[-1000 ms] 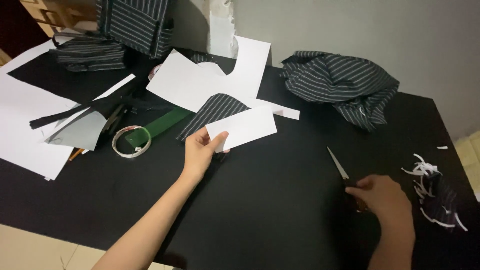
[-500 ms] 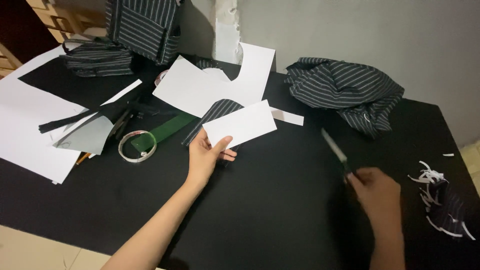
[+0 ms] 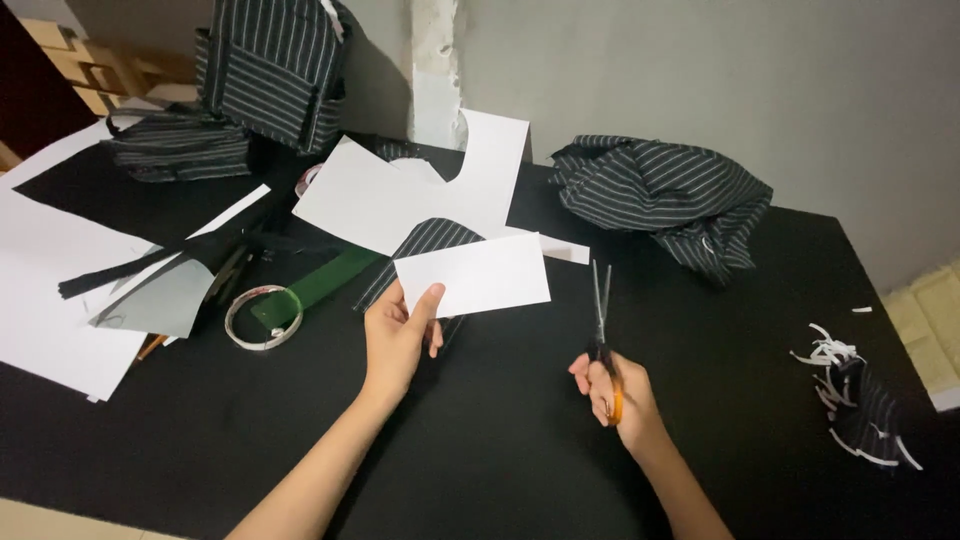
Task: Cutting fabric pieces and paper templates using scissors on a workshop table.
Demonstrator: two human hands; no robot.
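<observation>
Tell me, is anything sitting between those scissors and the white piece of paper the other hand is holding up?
Nothing visible does. The right hand holds the scissors with blades pointing up, just right of the white paper piece gripped by the left hand. Between blades and paper edge lies only a bare strip of the black table.

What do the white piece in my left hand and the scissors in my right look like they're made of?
White piece: looks like thin matte paper or card, flat with crisp cut edges, held stiff by the left hand.
Scissors: blades look like bare metal, grey and slim; handles probably orange plastic, mostly hidden by the right hand.
</observation>
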